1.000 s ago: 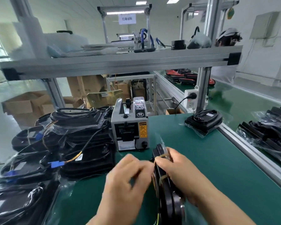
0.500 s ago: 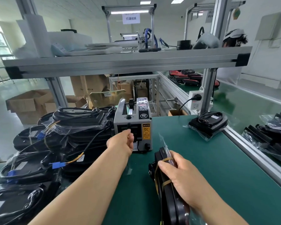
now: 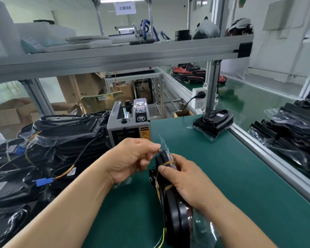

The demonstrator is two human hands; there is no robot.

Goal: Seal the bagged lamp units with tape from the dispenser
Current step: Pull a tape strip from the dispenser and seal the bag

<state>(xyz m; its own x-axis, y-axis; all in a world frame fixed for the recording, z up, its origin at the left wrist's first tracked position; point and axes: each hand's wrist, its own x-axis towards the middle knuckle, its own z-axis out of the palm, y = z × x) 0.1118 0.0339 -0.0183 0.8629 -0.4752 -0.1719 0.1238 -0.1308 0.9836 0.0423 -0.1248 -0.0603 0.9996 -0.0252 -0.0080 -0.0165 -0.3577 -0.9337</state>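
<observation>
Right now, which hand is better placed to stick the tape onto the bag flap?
Left, probably. The left hand has its fingers pinched right at the bag flap, while the right hand grips the bagged lamp unit, steadying it.

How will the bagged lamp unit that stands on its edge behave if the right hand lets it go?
The lamp unit is thin and stands on edge, so it would probably tip flat. Its clear bag looks glossy and floppy, likely slippery under the right hand. The black body seems rigid.
</observation>
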